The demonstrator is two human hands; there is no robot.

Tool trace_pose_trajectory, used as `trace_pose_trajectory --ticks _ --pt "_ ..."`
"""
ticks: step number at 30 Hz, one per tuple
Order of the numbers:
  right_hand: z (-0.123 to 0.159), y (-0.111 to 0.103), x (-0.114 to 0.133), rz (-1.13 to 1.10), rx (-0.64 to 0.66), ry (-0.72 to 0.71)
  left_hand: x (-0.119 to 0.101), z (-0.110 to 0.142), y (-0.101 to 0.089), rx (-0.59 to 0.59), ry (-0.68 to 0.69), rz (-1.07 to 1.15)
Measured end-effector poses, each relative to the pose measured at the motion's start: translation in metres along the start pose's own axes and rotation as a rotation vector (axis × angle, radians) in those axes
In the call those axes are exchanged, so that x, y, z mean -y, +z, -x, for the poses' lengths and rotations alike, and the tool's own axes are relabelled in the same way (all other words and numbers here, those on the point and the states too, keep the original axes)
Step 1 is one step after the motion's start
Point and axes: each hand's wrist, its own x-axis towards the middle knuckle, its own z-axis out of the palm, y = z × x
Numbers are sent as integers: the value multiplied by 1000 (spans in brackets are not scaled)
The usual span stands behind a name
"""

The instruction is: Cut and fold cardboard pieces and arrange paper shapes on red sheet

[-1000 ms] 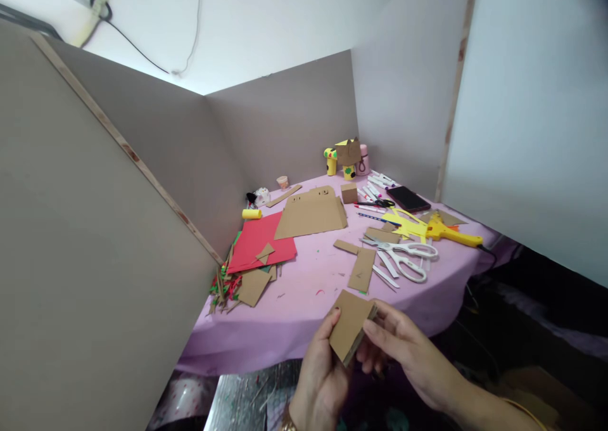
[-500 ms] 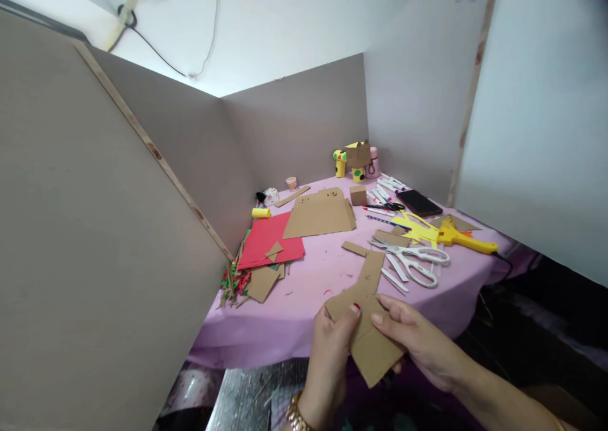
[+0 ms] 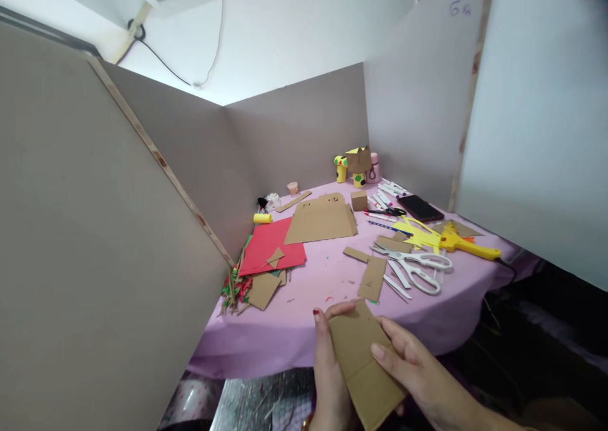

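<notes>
A creased brown cardboard piece (image 3: 363, 361) is held between my two hands, just in front of the table's near edge. My left hand (image 3: 327, 361) cups it from the left side, with fingers behind it and at its top edge; the thumb stands off the face. From the right, my right hand (image 3: 408, 361) grips the same piece, thumb on the front and fingers partly hidden behind. A smaller cardboard strip (image 3: 373, 279) lies on the table beyond my hands. White-handled scissors (image 3: 413, 266) rest with blades spread to the right of it.
A yellow glue gun (image 3: 468, 244) and a phone (image 3: 420, 207) lie on the right. Red sheets (image 3: 266, 250) and a large cardboard cutout (image 3: 323, 222) cover the left and middle. Scraps pile at the left edge (image 3: 237, 288). Grey partitions (image 3: 294, 120) enclose the pink cloth-covered table (image 3: 313, 291).
My left thumb has lifted off the cardboard's face to its left side. The piece has turned more upright and come slightly lower. The head view has tilted up a little.
</notes>
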Motion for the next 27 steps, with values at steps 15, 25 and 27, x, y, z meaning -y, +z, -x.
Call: trace_pose_trajectory --ticks 15,25,27 --pt "-10 -17 8 466 -73 -281 -5 -17 -14 -44 34 -137" --pt "-35 -34 -11 409 -88 -179 -2 -36 -26 -198 88 -76" --pt "-46 -42 -4 589 -82 -213 -4 -48 -33 -130 138 -222"
